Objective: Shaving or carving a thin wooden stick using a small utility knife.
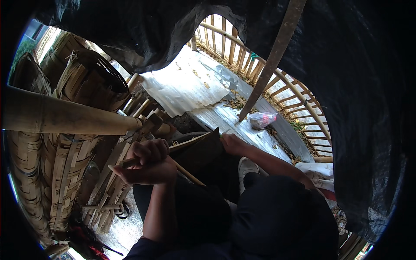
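My left hand (147,164) is closed in a fist around a bamboo strip. One blunt end pokes out past the thumb, and a pale strip (189,142) runs from beyond the knuckles toward my right hand. My right hand (236,144) is closed at the edge of a dark sheet-like piece (201,151) over my lap. What its fingers grip is too small and dark to make out. A second thin bamboo stick (189,174) slants below the sheet, near my left wrist.
Woven bamboo baskets (93,78) stand at the left behind a thick bamboo pole (65,113). Split bamboo pieces (110,195) lean below. Ahead are metal sheets (190,80), a plastic bag (262,120), a slanting wooden post (275,56) and a bamboo fence (299,95). Black plastic sheeting (355,108) hangs right.
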Demonstrator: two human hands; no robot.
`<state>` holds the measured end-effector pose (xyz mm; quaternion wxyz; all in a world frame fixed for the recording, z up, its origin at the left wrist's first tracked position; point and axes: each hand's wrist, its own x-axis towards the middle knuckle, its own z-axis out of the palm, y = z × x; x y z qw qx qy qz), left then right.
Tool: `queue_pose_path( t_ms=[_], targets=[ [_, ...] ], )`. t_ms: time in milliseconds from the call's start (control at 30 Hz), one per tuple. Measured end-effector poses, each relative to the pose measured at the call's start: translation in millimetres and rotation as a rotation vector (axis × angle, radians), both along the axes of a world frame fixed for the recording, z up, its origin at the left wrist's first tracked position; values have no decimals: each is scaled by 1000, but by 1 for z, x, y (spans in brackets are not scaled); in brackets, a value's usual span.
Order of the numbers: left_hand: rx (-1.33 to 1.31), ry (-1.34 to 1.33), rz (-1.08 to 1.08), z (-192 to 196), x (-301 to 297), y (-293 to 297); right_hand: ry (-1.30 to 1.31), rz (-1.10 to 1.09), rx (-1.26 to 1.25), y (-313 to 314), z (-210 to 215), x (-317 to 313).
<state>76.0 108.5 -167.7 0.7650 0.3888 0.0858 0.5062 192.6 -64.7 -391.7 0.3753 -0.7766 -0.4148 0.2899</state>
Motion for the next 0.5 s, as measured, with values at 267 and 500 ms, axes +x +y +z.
queue_pose_path(
  t_ms=[267, 500],
  targets=[
    [124, -49, -228, 5, 6, 1, 69, 60, 176, 5, 12, 5],
    [139, -8, -231, 4, -1, 10, 114, 131, 130, 21, 57, -10]
  ],
)
